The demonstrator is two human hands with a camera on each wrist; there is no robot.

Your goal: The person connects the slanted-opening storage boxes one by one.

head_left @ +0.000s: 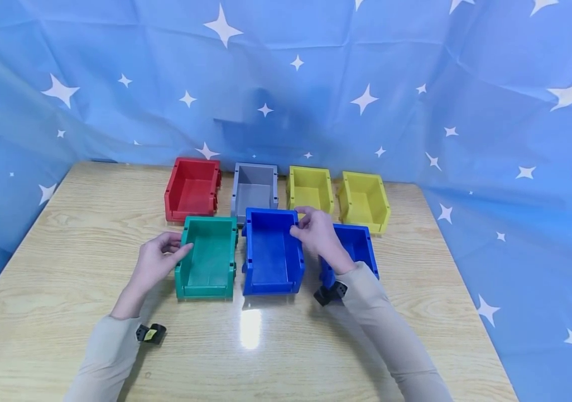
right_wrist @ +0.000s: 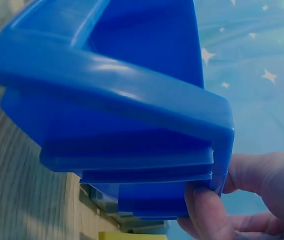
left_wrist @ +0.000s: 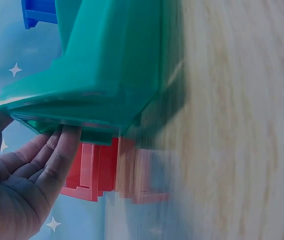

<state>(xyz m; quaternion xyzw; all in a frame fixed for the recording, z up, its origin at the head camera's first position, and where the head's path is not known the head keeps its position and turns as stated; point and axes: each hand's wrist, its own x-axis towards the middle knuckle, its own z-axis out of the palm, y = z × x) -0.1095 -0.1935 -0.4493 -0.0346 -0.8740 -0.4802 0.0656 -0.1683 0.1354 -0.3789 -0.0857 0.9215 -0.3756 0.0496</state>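
Note:
My left hand (head_left: 157, 259) grips the left side wall of a green storage bin (head_left: 209, 257), thumb over the rim. In the left wrist view its fingers (left_wrist: 57, 155) reach under the bin's outer lip. To the right, a blue storage bin (head_left: 272, 251) has its right wall pinched near the back corner by my right hand (head_left: 318, 231). The right wrist view shows this blue bin (right_wrist: 132, 115) close up, tilted, with the fingertips (right_wrist: 209, 210) at its corner. A second blue bin (head_left: 353, 245) lies partly hidden behind my right forearm.
Along the table's back edge stand a red bin (head_left: 192, 190), a grey bin (head_left: 255, 190) and two yellow bins, the left yellow bin (head_left: 311, 187) and the right yellow bin (head_left: 364, 201). The wooden table (head_left: 205, 357) meets a blue starry cloth (head_left: 286, 84) behind.

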